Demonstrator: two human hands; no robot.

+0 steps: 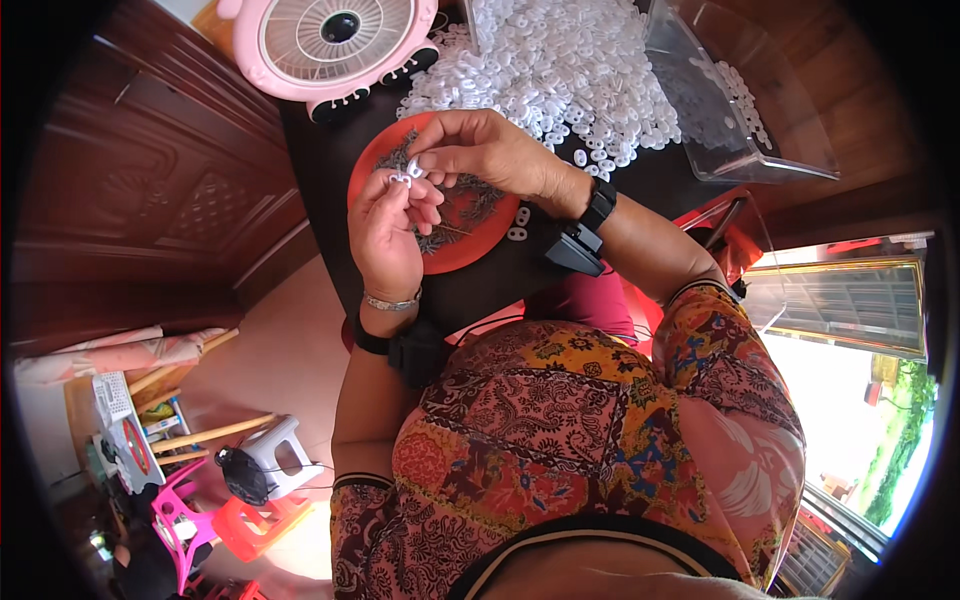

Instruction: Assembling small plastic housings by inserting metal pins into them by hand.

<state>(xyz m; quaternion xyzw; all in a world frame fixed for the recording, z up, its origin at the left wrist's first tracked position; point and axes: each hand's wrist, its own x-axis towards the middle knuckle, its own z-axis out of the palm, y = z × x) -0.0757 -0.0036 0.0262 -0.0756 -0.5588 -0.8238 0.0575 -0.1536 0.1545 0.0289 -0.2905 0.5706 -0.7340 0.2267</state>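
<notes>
Over a round orange-red tray (pixel 478 248), my two hands meet with fingertips close together. My left hand (pixel 388 235) pinches a small white plastic piece (pixel 401 180) with holes in it. A second white plastic piece (pixel 415 168) sits between the thumb and forefinger of my right hand (pixel 495 155), right beside the first. Whether the two pieces touch, I cannot tell. Small grey parts (pixel 440 238) lie scattered in the tray, partly hidden by my hands. Beyond my right hand spreads a large heap of white two-holed pieces (pixel 560 70) on the dark table.
A pink fan (pixel 341 28) stands at the table's far left. At the far right a clear plastic box (pixel 765 168) holds some white pieces. Loose white pieces (pixel 518 224) lie beside the tray. Grey (pixel 285 460) and red (pixel 255 527) stools stand on the floor, lower left.
</notes>
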